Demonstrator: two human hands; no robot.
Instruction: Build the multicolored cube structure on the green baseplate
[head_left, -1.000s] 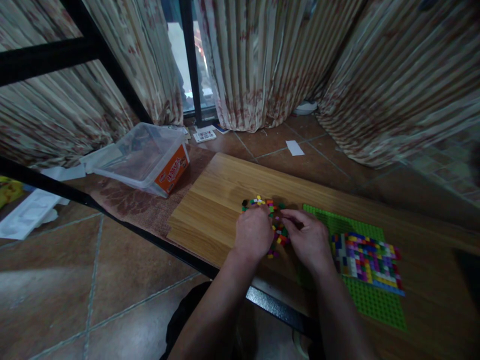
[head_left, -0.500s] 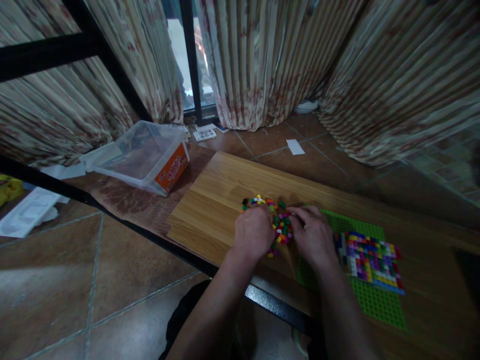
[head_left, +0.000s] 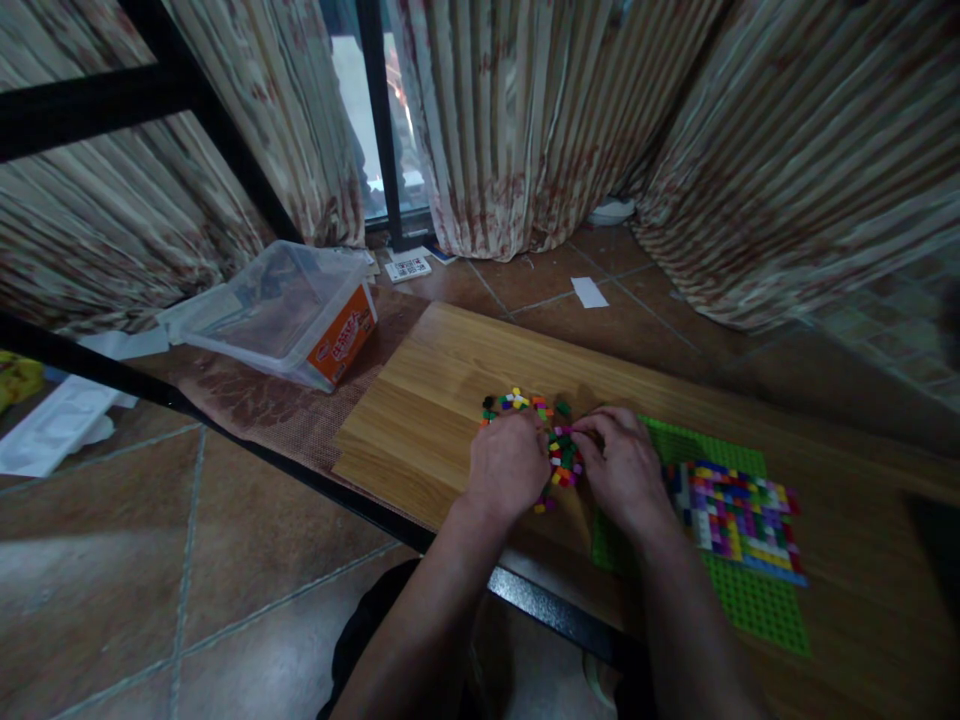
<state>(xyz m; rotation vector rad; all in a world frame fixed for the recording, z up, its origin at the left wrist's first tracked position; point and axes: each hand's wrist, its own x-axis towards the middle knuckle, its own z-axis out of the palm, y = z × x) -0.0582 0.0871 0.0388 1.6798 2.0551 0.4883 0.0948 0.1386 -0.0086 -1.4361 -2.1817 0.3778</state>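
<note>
The right hand's [head_left: 621,465] fingers [head_left: 591,422] nearly meet; any hold cannot be confirmed. The left hand's [head_left: 510,460] grip is hidden. Loose bricks [head_left: 565,460] lie at its three o'clock. Sorting appears in hand; the next move calls for a fine pinch. Ten o'clock: plastic box [head_left: 259,312], orange label [head_left: 343,338] illegible.

We can pass over the left part of the counter [head_left: 420,390], short of the plastic bin [head_left: 281,310], but loose bricks [head_left: 565,462] and a green baseplate [head_left: 761,610] obstruct further right.
</note>
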